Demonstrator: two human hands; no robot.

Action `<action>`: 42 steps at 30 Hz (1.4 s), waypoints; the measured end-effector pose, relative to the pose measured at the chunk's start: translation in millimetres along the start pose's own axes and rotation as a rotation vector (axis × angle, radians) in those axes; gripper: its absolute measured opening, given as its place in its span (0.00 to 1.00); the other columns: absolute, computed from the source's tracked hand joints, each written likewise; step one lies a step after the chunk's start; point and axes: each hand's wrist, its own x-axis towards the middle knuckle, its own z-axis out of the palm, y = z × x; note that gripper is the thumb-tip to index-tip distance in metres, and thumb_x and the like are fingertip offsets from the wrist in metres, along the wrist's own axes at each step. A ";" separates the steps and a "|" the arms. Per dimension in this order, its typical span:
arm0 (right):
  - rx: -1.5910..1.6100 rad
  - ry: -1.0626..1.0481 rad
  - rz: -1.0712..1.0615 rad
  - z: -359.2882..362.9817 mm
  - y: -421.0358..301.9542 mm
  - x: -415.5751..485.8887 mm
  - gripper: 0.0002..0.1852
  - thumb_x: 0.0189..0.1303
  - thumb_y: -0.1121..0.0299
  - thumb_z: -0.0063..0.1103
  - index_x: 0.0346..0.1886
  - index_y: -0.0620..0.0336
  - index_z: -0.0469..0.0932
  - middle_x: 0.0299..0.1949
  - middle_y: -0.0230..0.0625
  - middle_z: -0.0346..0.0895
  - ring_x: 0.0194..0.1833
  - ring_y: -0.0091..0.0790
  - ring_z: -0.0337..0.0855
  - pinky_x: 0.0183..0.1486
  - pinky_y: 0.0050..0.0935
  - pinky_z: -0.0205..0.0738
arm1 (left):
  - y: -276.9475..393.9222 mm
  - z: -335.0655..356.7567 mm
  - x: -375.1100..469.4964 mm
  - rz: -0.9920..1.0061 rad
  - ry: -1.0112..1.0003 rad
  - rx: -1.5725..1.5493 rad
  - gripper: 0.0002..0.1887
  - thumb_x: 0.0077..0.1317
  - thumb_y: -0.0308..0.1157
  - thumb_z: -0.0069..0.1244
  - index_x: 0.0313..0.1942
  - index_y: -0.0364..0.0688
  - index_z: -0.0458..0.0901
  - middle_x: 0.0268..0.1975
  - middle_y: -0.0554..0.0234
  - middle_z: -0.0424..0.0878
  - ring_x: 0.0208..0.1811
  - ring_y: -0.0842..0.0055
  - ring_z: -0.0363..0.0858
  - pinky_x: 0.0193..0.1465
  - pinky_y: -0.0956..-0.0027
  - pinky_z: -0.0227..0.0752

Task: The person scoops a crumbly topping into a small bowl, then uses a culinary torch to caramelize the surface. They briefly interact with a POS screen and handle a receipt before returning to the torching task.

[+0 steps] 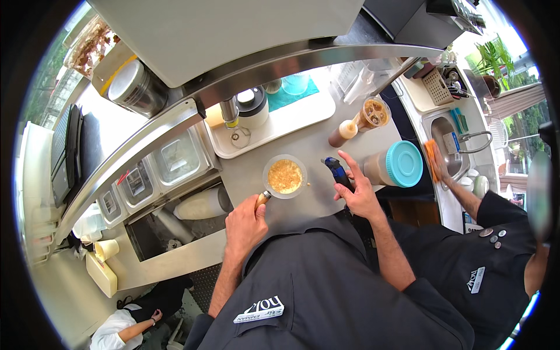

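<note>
A round clear cup (266, 189) stands on the steel counter (245, 175), with golden-brown crumbs (285, 174) over something pale inside it. My left hand (247, 225) grips a short wooden handle (263, 198) beside the cup's near left rim; what the handle belongs to is hidden. To the right of the cup, my right hand (359, 192) is closed around a black and blue handheld torch lighter (337, 170). Its nozzle points up and left, apart from the cup, and I see no flame. A few crumbs lie on the counter near the cup.
A squeeze bottle (342, 133), an iced drink (374, 114) and a teal-lidded container (403, 164) stand at right. Behind is a white tray (280, 131) with a whisk (239, 137). A co-worker's hand wipes near the sink (450, 140) with an orange cloth (432, 159). A steel shelf (262, 65) overhangs.
</note>
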 end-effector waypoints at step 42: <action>-0.415 -0.183 -0.288 15.3 -85.7 26.0 0.10 0.79 0.66 0.52 0.54 0.60 0.67 0.31 0.53 0.75 0.33 0.59 0.77 0.38 0.48 0.69 | -5.5 4.2 2.2 0.032 0.037 0.023 0.14 0.72 0.36 0.53 0.53 0.41 0.82 0.42 0.50 0.87 0.42 0.47 0.86 0.43 0.45 0.78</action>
